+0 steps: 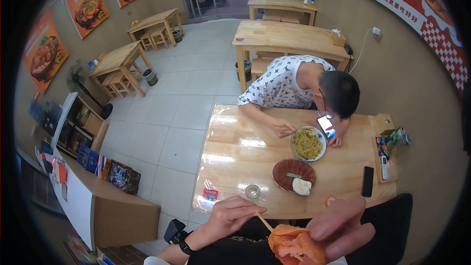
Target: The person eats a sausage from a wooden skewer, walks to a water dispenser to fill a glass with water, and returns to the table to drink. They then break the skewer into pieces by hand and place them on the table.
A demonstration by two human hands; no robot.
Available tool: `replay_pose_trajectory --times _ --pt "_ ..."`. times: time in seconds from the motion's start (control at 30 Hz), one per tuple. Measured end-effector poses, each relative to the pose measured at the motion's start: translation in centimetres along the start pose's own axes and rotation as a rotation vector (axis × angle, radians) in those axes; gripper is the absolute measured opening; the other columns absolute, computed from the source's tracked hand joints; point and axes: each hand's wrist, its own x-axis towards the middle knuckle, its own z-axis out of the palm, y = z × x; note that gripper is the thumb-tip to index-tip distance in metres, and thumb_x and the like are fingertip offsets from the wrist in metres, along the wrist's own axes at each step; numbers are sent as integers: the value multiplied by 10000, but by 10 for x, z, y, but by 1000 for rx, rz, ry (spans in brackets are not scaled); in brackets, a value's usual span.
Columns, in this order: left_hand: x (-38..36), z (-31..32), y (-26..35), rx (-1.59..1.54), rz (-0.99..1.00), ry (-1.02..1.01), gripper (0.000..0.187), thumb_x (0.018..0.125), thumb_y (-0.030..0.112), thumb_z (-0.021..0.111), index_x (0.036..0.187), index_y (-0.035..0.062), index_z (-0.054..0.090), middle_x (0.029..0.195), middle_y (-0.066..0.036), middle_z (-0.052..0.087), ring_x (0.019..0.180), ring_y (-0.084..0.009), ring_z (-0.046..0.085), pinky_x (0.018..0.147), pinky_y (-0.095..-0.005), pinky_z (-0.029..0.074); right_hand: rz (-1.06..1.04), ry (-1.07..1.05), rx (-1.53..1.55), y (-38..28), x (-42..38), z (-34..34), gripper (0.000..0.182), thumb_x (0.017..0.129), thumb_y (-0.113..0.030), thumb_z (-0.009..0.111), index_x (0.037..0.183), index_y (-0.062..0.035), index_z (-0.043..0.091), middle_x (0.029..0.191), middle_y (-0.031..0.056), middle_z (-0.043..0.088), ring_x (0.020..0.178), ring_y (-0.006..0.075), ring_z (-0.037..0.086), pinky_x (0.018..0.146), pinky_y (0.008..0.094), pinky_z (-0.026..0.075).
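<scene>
My left hand (234,217) is closed, fingertips pinching one end of a thin, pale strip or stick (265,222). The strip's other end runs into an orange, ragged-edged piece of food (297,246) with a pinker inside. My right hand (342,225), close to the camera and blurred, grips that food from the right side. Both hands are above my lap at the near table edge. Beyond them on the wooden table (230,159) stand a small glass cup (252,191) and a brown basket (281,176) with a white lump, perhaps a bun (301,186), on its rim.
Across the table a person (294,86) leans over a bowl of noodles (308,143), with chopsticks and a lit phone (326,125). A dark phone (367,181) lies near a wooden condiment tray (385,159) on the right. A counter (122,216) stands left.
</scene>
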Motion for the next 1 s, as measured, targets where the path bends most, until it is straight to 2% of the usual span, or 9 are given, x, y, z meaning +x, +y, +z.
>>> replay_pose_trajectory --times 0.33,0.4,0.43,0.47,0.53,0.6,0.73,0.83,1.0 --pt "-1 -3 8 -32 -45 -54 261 706 -26 629 942 83 654 775 -69 610 691 -208 580 591 -288 464 2 -51 -272 -3 -2 -16 215 686 -31 698 843 -56 554 861 144 528 712 177 550 575 198 447" --pt "-4 2 9 -59 -71 -72 252 710 -30 624 938 73 653 771 -76 609 692 -212 581 595 -289 466 -55 -65 -629 8 -7 -25 288 740 -200 675 842 -49 453 830 106 457 647 145 499 617 301 447" --pt "-5 6 8 -70 -99 -64 239 715 -25 622 935 63 651 766 -81 607 694 -216 582 596 -290 467 160 8 -516 1 -10 -25 317 743 -211 679 869 -48 438 840 90 451 713 140 504 672 301 440" --pt "-1 8 3 -70 -107 -49 226 720 -20 621 931 53 650 761 -87 605 695 -219 583 597 -291 467 158 10 -521 8 -7 -24 317 743 -211 679 869 -48 438 840 90 451 713 140 504 672 301 440" --pt "1 11 -3 -119 -121 -55 196 743 -11 605 928 38 646 749 -89 599 683 -206 581 592 -282 462 160 256 -361 25 -3 -22 340 727 -192 698 893 -42 442 889 81 455 798 121 493 749 262 416" --pt "5 12 -8 -166 -224 -116 184 764 -4 590 932 44 647 746 -85 595 668 -186 576 585 -274 457 183 244 -321 32 0 -29 343 722 -160 701 916 -34 447 917 79 456 832 118 485 779 251 399" --pt "11 16 -13 -178 -213 -116 183 783 6 578 943 57 648 753 -83 595 658 -178 574 576 -265 453 232 253 -275 38 3 -36 354 711 -79 699 965 -20 458 977 78 464 867 117 483 824 240 381" --pt "15 18 -17 -163 -202 -101 179 787 12 577 944 59 648 760 -83 598 668 -176 578 583 -264 454 190 230 -241 43 5 -44 310 739 34 636 983 23 446 987 98 449 847 113 499 754 220 437" --pt "17 21 -25 -137 -197 -99 180 788 23 580 950 63 647 771 -84 604 686 -176 587 594 -266 459 205 194 -230 43 4 -48 306 743 44 621 990 23 442 991 102 450 852 110 494 757 222 435"
